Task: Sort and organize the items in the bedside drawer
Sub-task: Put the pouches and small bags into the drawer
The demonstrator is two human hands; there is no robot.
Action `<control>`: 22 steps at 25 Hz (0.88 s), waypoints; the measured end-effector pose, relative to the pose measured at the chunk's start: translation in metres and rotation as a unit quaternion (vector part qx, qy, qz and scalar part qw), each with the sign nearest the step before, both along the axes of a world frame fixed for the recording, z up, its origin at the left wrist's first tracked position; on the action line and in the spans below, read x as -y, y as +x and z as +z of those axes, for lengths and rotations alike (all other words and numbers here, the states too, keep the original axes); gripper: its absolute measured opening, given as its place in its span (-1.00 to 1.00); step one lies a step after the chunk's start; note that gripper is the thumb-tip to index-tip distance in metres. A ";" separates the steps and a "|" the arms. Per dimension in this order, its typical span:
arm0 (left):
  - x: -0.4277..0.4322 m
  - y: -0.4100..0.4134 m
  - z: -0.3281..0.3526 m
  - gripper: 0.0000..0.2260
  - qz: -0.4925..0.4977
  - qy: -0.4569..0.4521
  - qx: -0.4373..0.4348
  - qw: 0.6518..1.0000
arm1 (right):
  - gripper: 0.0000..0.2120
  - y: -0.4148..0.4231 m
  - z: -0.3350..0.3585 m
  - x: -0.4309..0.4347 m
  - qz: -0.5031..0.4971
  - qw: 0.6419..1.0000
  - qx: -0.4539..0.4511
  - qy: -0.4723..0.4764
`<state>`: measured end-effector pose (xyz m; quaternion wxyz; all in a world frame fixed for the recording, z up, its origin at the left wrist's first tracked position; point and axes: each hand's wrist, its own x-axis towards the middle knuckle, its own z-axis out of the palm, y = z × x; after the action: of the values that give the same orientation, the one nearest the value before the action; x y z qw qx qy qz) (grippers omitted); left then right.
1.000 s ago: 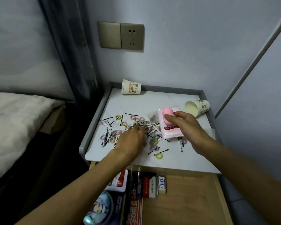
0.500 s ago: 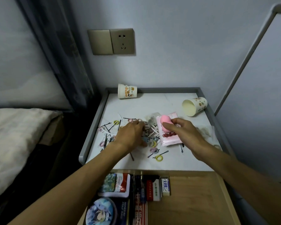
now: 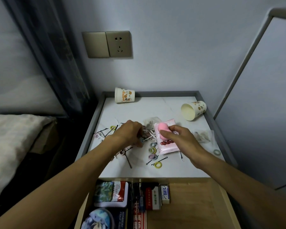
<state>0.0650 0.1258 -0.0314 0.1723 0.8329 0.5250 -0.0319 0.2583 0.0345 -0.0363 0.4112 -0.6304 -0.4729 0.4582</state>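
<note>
Bedside tabletop (image 3: 155,109), pink sponge (image 3: 163,129) pinched in right hand (image 3: 182,141)

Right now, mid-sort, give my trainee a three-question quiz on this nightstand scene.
1. True or false: both paper cups stand upright.
2. What does the right hand pinch on top of the pink packet?
3. Where is the left hand? A) in the drawer B) in the pile of hair ties and pins C) on the bed

Key: 1 false, both lie on their sides; 2 a pink egg-shaped sponge; 3 B.
</note>
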 end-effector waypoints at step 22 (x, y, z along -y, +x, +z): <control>-0.018 -0.003 0.008 -0.83 0.060 0.033 0.168 0.983 | -0.78 -0.001 -0.002 0.002 -0.001 1.000 -0.004 -0.006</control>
<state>0.0615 0.1437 -0.0235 0.2326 0.7985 0.5383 0.1362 0.2572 0.0325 -0.0387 0.4095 -0.6319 -0.4675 0.4630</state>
